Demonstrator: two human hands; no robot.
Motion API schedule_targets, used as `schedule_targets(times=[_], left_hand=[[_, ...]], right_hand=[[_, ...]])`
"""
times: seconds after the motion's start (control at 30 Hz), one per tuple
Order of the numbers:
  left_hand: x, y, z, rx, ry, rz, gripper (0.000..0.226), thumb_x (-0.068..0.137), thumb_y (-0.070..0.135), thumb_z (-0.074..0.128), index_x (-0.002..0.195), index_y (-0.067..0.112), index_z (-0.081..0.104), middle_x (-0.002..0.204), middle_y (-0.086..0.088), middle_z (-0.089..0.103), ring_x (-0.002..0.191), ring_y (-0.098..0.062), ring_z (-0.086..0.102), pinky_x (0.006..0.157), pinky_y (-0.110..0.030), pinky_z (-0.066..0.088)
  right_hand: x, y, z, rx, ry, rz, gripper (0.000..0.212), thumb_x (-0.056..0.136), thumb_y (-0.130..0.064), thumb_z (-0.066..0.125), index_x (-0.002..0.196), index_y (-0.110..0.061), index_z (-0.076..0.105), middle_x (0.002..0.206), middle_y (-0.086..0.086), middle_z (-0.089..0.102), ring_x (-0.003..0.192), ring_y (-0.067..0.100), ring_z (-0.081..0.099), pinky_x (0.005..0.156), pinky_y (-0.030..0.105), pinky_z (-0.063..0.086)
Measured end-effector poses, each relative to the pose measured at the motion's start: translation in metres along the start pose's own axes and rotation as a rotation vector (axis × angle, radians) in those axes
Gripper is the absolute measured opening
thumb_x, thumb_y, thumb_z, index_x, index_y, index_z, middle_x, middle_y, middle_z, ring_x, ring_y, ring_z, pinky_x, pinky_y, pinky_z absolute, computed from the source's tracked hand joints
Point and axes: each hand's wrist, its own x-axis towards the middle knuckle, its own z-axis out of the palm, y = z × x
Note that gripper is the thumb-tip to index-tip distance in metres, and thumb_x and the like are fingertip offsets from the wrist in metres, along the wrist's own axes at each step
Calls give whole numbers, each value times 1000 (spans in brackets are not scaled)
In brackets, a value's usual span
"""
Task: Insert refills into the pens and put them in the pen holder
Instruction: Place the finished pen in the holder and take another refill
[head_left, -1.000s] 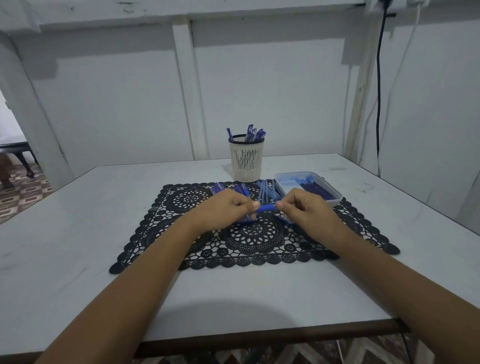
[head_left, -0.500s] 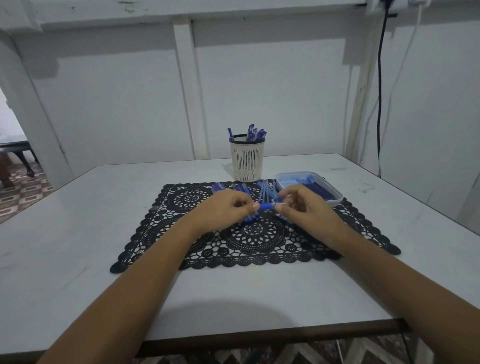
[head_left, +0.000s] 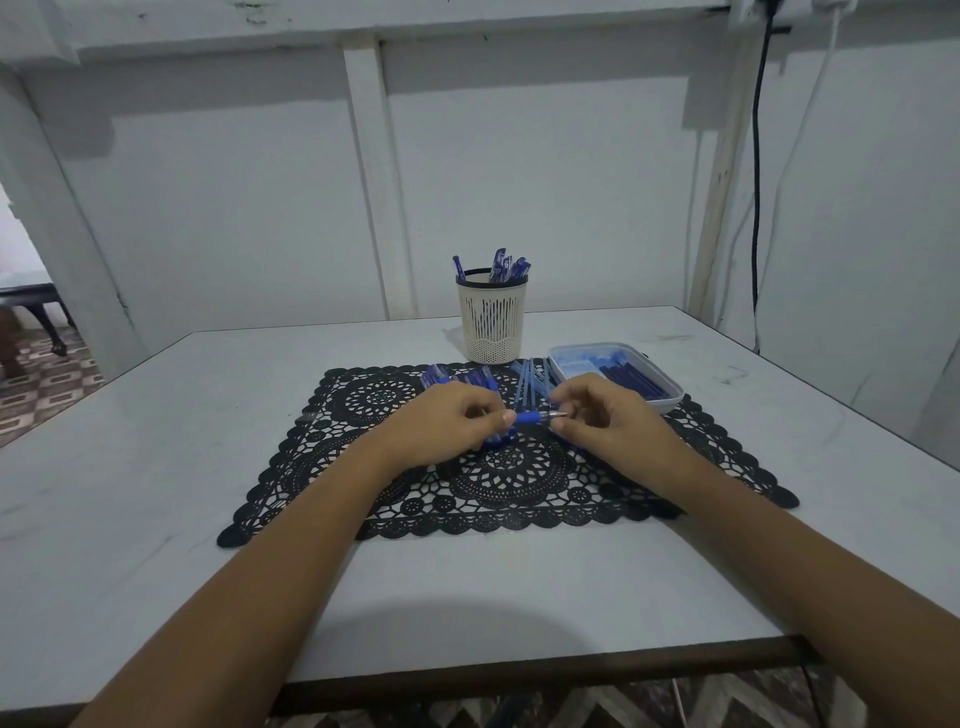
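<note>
Where the left hand (head_left: 447, 423) closes over the rear of a blue pen (head_left: 532, 417), its fingers (head_left: 505, 418) are clenched round the barrel. Only the grip section and silver tip stick out toward the right hand (head_left: 605, 422), and the rest of the barrel is hidden inside the fist. The right thumb and forefinger curl close above and below that tip, but the gap is small and shadowed, so I cannot tell whether they pinch it or merely sit beside it. Both hands and the pen are over the middle of the black lace mat (head_left: 363, 410). Along the mat's far edge, partly covered by the left knuckles, lie loose pens (head_left: 457, 375). Beside them, toward the mat's far right, is a bundle of pale blue sticks (head_left: 530, 382), too blurred to say whether they are barrels or refills. At the mat's far right corner a clear tray (head_left: 673, 405) holds dark blue refills (head_left: 631, 378). Just beyond the mat's far edge stands the cream slotted pen holder (head_left: 491, 325) with several standing pens (head_left: 506, 265) leaning in it, their lower halves only dimly seen through the slots. The mat lies on a white bench (head_left: 156, 467), and both forearms run off the bottom of the view.
</note>
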Motion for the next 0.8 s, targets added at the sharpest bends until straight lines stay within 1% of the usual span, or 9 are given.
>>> schedule_targets(times=[0.03, 0.1, 0.17, 0.3, 0.4, 0.47, 0.57, 0.67, 0.8], left_hand=[[0, 0, 0, -5, 7, 1, 21, 93, 39, 48, 74, 36, 56, 64, 6, 54, 54, -7, 44, 57, -24, 36], [1, 0, 0, -9, 13, 5, 20, 92, 40, 47, 76, 34, 57, 65, 4, 55, 54, -8, 45, 57, -25, 37], [1, -1, 0, -2, 3, 6, 20, 92, 41, 47, 76, 34, 57, 66, 3, 56, 55, -9, 45, 57, -26, 37], [1, -1, 0, -19, -1, -1, 21, 92, 39, 48, 73, 35, 56, 63, 6, 55, 53, -6, 44, 56, -23, 36], [0, -2, -3, -40, 16, -6, 22, 93, 38, 48, 73, 34, 57, 59, 9, 54, 48, 1, 42, 53, -17, 35], [0, -4, -5, -54, 27, -10, 25, 93, 38, 48, 72, 29, 58, 58, 9, 54, 46, 3, 42, 52, -15, 34], [-1, -9, -9, -62, 50, -43, 29, 93, 38, 48, 73, 21, 61, 59, 5, 55, 50, -3, 44, 55, -19, 35], [-2, -12, -11, -61, 84, -70, 28, 93, 37, 48, 69, 27, 58, 60, 6, 55, 54, -5, 47, 58, -21, 36], [-2, -14, -11, -47, 92, -82, 29, 93, 37, 48, 66, 30, 56, 61, 5, 54, 54, -5, 46, 57, -21, 35]], right_hand=[[-1, -1, 0, 30, 2, 4, 12, 84, -24, 65, 93, -29, 59, 80, -5, 58, 67, 5, 49, 64, 13, 42], [0, -1, 1, 0, 5, 25, 6, 86, -32, 59, 86, -27, 62, 78, 0, 62, 68, 9, 51, 69, 25, 45], [-1, -2, 1, -79, 5, 24, 19, 89, -32, 54, 73, -27, 63, 68, -5, 61, 64, 10, 51, 69, 31, 43], [1, -2, 1, -22, 17, -6, 6, 86, -21, 63, 84, -25, 66, 75, -1, 64, 68, 9, 53, 69, 26, 44], [1, -2, 0, 47, 64, -22, 12, 83, -12, 66, 85, -24, 64, 78, 7, 65, 70, 11, 54, 69, 25, 44], [1, -3, -3, 67, 117, -24, 14, 82, -8, 66, 84, -22, 64, 76, 3, 64, 69, 9, 56, 68, 20, 46], [1, 0, -6, 46, 143, 15, 8, 83, -12, 66, 87, -19, 66, 75, -3, 65, 65, 0, 57, 65, 10, 44], [1, 4, -3, -184, 95, 28, 10, 85, -16, 63, 93, -19, 69, 83, -5, 65, 77, 7, 58, 70, 13, 40], [0, 7, 3, -536, -107, -135, 22, 88, -14, 59, 108, -14, 67, 100, 0, 59, 92, 12, 54, 85, 19, 39]])
